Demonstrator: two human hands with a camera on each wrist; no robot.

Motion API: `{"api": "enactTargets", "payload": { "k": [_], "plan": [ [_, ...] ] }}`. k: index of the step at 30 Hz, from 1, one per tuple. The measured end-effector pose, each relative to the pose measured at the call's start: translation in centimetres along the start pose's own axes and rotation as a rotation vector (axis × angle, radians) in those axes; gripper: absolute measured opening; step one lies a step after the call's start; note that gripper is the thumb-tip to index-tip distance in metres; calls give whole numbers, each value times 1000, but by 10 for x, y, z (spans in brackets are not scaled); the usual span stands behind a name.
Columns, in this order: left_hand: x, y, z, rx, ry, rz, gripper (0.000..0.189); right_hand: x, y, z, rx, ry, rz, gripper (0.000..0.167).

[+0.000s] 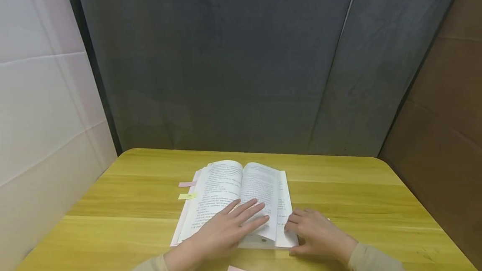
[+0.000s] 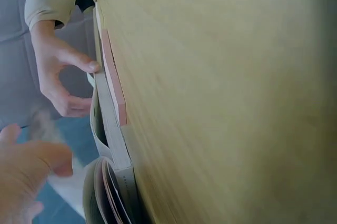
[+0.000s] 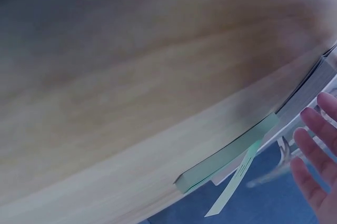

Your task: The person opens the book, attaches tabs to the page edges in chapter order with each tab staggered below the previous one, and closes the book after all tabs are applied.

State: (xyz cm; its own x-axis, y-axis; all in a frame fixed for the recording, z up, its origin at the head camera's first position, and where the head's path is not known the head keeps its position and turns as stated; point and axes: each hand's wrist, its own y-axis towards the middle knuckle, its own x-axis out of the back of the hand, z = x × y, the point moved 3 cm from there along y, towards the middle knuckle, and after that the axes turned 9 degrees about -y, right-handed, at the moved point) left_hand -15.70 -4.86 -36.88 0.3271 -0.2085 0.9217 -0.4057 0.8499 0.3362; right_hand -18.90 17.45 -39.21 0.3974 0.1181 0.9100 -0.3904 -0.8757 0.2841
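Observation:
An open book [image 1: 222, 187] of printed pages lies near the front of the table, with a pink tab [image 1: 187, 184] and a yellow tab [image 1: 187, 196] sticking out at its left side. My left hand [image 1: 229, 225] lies over the lower middle of the pages, fingers spread and pointing to the upper right. A loose right-hand page [image 1: 260, 183] slants over the pages below it. At the book's lower right corner, my right hand [image 1: 320, 233] grips the edge; in the left wrist view its thumb [image 2: 87, 65] presses the lower edge and its fingers curl over the pages.
A pink block of paper [image 2: 113, 77] lies along the book's lower edge. The right wrist view shows a green block [image 3: 226, 155] with a pale strip [image 3: 234, 184] beside the book. Behind the wooden table [image 1: 339, 187] hangs a dark grey curtain [image 1: 226, 53].

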Motion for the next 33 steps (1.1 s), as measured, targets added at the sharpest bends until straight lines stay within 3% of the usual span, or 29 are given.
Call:
{"api": "enactTargets", "payload": {
  "k": [6,14,19,24,26,29,33],
  "plan": [
    [5,-1,1,12,146,24,86,0,1,-1,-10,-2,23,37],
    [0,-6,11,131,351,75,54,-2,1,-1,-3,4,16,36],
    [-6,-8,8,139,223,69,41,-2,0,-1,22,-17,-27,36],
    [-10,-4,4,157,109,12,19,-3,0,-1,20,-16,-29,35],
    [-12,-2,4,180,84,15,29,-4,0,-1,16,-13,-23,35],
    [-14,2,4,222,60,74,46,-4,-1,-1,13,-11,-18,35],
    [-16,6,7,276,-3,142,48,-3,-1,-1,11,-4,-18,34]
  ]
}}
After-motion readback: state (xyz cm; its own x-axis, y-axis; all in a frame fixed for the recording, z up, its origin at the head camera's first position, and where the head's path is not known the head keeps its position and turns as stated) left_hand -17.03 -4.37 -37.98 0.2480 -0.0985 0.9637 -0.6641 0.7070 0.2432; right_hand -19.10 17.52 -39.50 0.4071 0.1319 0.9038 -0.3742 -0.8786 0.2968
